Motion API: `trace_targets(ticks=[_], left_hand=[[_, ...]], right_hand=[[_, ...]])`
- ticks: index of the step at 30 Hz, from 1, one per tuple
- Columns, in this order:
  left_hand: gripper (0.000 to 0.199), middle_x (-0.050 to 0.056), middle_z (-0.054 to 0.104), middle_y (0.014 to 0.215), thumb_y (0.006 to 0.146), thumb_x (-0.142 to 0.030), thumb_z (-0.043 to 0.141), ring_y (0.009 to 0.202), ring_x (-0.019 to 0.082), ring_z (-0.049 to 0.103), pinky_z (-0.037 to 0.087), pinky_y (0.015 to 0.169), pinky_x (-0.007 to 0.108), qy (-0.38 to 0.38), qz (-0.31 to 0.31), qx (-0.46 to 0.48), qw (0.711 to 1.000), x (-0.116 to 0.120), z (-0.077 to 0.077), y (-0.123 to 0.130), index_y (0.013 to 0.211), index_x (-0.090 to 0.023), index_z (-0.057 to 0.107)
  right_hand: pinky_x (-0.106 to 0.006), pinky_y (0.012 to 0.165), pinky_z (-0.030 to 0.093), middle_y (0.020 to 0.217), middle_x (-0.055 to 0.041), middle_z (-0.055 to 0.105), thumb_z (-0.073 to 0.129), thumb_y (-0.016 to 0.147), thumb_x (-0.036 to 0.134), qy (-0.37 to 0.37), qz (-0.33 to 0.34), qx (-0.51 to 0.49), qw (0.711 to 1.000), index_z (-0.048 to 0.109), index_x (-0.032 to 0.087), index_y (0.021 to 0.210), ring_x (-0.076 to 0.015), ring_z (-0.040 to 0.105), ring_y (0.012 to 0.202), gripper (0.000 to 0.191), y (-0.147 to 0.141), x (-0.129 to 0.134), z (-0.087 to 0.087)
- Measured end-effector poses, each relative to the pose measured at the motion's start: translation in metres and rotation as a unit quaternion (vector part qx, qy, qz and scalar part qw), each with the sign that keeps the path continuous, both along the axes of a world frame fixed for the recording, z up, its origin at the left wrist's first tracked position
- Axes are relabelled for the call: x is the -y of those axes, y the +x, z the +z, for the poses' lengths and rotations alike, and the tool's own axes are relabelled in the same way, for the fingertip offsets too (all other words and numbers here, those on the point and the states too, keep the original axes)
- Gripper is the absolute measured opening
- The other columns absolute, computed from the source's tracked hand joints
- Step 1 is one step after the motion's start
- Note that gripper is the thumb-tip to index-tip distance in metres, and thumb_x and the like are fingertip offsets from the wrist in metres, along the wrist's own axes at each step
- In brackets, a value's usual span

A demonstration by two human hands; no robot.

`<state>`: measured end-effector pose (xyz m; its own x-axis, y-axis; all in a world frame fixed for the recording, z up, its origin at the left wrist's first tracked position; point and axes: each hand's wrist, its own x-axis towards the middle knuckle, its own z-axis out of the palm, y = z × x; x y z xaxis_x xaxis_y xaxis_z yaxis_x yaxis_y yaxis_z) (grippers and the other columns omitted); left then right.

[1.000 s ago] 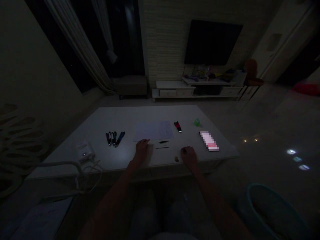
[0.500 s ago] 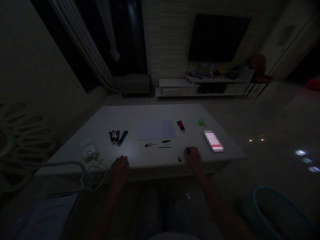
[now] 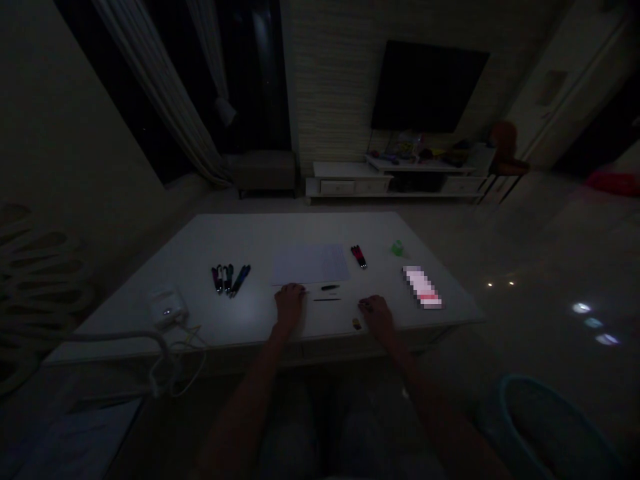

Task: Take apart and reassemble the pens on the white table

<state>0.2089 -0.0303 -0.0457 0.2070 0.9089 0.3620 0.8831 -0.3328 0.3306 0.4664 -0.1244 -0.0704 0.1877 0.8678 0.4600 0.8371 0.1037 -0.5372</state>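
My left hand (image 3: 290, 305) is closed over a pen part on the white table, just below the sheet of paper (image 3: 310, 263); the part's tip shows at its fingers. My right hand (image 3: 376, 313) is closed on something small and dark that I cannot make out. Between the hands lie a short black pen piece (image 3: 330, 287) and a thin dark refill (image 3: 327, 299). A small yellow and dark item (image 3: 357, 324) rests beside my right hand. Several pens (image 3: 229, 279) lie at the left, and red and black pens (image 3: 359, 257) sit right of the paper.
A phone with a blurred screen (image 3: 423, 287) and a small green object (image 3: 397, 248) are on the right. At the left stands a white device (image 3: 167, 307) with cables. A teal-rimmed basket (image 3: 505, 407) is at lower right.
My left hand has moved right from the table's front edge onto the pen part below the paper. My right hand has shifted slightly left, its fingers turned inward. The view has shifted a little.
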Motion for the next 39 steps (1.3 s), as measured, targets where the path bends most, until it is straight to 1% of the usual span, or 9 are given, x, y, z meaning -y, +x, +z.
trace_targets(ticks=[3,5,10,14,17,21,27,33,39], left_hand=[[0.023,0.009,0.064,0.097,0.087,-0.018,0.04,0.094,0.02,0.055,0.035,0.091,0.039,0.02,-0.034,0.049,0.998,-0.002,-0.006,0.0,0.101,-0.015,0.058],[0.024,0.009,0.064,0.092,0.088,-0.016,0.037,0.089,0.018,0.056,0.038,0.087,0.035,0.013,-0.052,0.08,0.995,-0.002,-0.009,0.001,0.102,-0.013,0.056],[0.026,0.007,0.061,0.094,0.089,-0.018,0.031,0.088,0.017,0.055,0.042,0.081,0.032,-0.006,-0.064,0.11,0.992,-0.002,-0.016,0.002,0.104,-0.016,0.052],[0.025,0.007,0.06,0.097,0.088,-0.017,0.032,0.092,0.017,0.054,0.041,0.085,0.033,-0.003,-0.079,0.092,0.993,-0.002,-0.018,0.002,0.104,-0.017,0.052],[0.025,0.008,0.06,0.096,0.087,-0.014,0.033,0.091,0.018,0.054,0.041,0.085,0.033,-0.005,-0.085,0.07,0.994,-0.002,-0.017,0.003,0.103,-0.016,0.052],[0.024,0.008,0.061,0.094,0.086,-0.011,0.035,0.09,0.017,0.055,0.041,0.083,0.031,0.002,-0.102,0.047,0.994,-0.001,-0.013,0.005,0.101,-0.015,0.053],[0.023,0.008,0.061,0.092,0.087,-0.012,0.034,0.088,0.018,0.055,0.041,0.081,0.031,0.008,-0.11,0.042,0.993,0.003,-0.009,0.005,0.1,-0.014,0.053],[0.023,0.007,0.06,0.092,0.086,-0.01,0.035,0.088,0.017,0.054,0.041,0.08,0.031,-0.008,-0.111,0.029,0.993,0.004,-0.009,0.005,0.099,-0.017,0.053],[0.019,0.007,0.059,0.096,0.087,-0.013,0.041,0.091,0.018,0.052,0.04,0.082,0.031,0.019,-0.163,-0.017,0.986,0.005,-0.009,0.006,0.101,-0.018,0.052]], right_hand=[[-0.031,0.081,0.041,0.09,-0.0066,0.06,0.056,0.082,0.025,-0.016,0.06,0.011,0.998,0.068,0.021,0.087,-0.019,0.052,0.09,0.014,-0.024,-0.014,0.011],[-0.032,0.083,0.04,0.092,-0.0066,0.06,0.059,0.081,0.025,-0.029,0.087,0.033,0.995,0.068,0.022,0.09,-0.0197,0.051,0.092,0.013,-0.044,-0.027,0.018],[-0.033,0.081,0.036,0.096,-0.0077,0.061,0.062,0.079,0.026,-0.103,0.088,0.105,0.985,0.068,0.021,0.083,-0.022,0.049,0.097,0.008,-0.076,-0.054,0.023],[-0.032,0.08,0.033,0.097,-0.0095,0.062,0.057,0.082,0.022,-0.133,0.078,0.146,0.977,0.065,0.018,0.087,-0.0224,0.05,0.097,0.009,-0.074,-0.057,0.026],[-0.029,0.077,0.032,0.091,-0.0091,0.065,0.05,0.087,0.019,-0.143,0.06,0.131,0.979,0.061,0.016,0.093,-0.0194,0.055,0.089,0.013,-0.068,-0.056,0.032],[-0.026,0.072,0.031,0.085,-0.0072,0.067,0.047,0.089,0.019,-0.144,0.099,0.128,0.976,0.058,0.015,0.097,-0.0162,0.058,0.078,0.014,-0.068,-0.057,0.041],[-0.027,0.073,0.03,0.079,-0.0059,0.067,0.047,0.089,0.021,-0.116,0.103,0.128,0.98,0.058,0.016,0.094,-0.0169,0.059,0.076,0.013,-0.074,-0.059,0.045],[-0.029,0.074,0.031,0.081,-0.0068,0.067,0.046,0.088,0.017,-0.104,0.081,0.119,0.984,0.059,0.017,0.091,-0.0175,0.059,0.077,0.014,-0.066,-0.055,0.044],[-0.033,0.081,0.029,0.084,-0.0098,0.068,0.046,0.089,0.022,-0.097,0.129,0.185,0.969,0.061,0.017,0.094,-0.0195,0.06,0.083,0.016,-0.074,-0.057,0.052]])
